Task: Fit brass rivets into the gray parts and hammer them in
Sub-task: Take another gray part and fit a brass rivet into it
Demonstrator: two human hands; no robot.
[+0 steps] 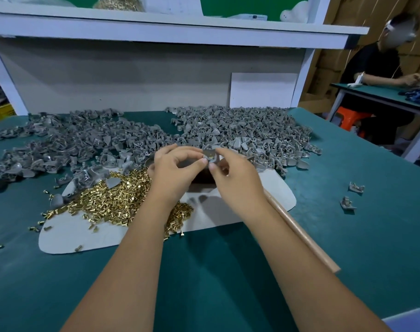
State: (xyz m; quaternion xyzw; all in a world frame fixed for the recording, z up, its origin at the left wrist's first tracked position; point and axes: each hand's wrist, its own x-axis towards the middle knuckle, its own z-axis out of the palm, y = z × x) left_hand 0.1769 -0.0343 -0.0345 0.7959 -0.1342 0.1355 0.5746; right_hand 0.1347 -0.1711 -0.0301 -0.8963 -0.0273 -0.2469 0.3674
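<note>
- both hands up over the table: left hand and right hand pinching one gray part between fingertips
- brass rivets heaped just left, wooden handle under right forearm

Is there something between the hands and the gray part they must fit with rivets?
Nothing visible. Both the left hand and the right hand already pinch the gray part above the white board.
</note>
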